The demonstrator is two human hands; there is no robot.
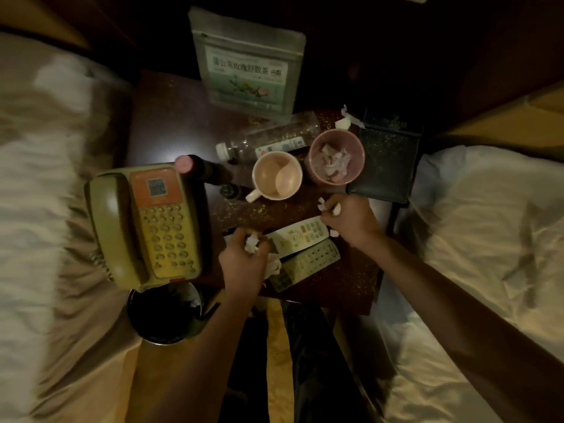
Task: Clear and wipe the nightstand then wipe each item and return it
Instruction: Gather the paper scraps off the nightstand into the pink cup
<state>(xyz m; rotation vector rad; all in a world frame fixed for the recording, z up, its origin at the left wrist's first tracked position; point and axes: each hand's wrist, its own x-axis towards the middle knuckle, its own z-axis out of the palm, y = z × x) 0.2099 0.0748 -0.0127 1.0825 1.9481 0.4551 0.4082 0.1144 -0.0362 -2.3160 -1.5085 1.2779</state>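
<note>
Dark nightstand [171, 117] — telephone [146, 224], mug [277, 175], pink cup [335, 155], bottle [268, 138], two remotes [300, 236] — speckled with crumbs.

Hotel bedroom: nightstand [171, 117] with phone [146, 224] between 2 beds [45, 178].

Blurred and hidden parts

We cannot read the blurred green foil pouch [247, 61]; the left hand [244, 264] hides the grey remote's [306, 264] near end.

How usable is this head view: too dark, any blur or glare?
Head view: dim, warm light; the bedding at the left edge is smeared by motion blur, wide-angle bending at the edges; a glare spot on the nightstand beside the phone; both hands and the remotes stay readable.
</note>
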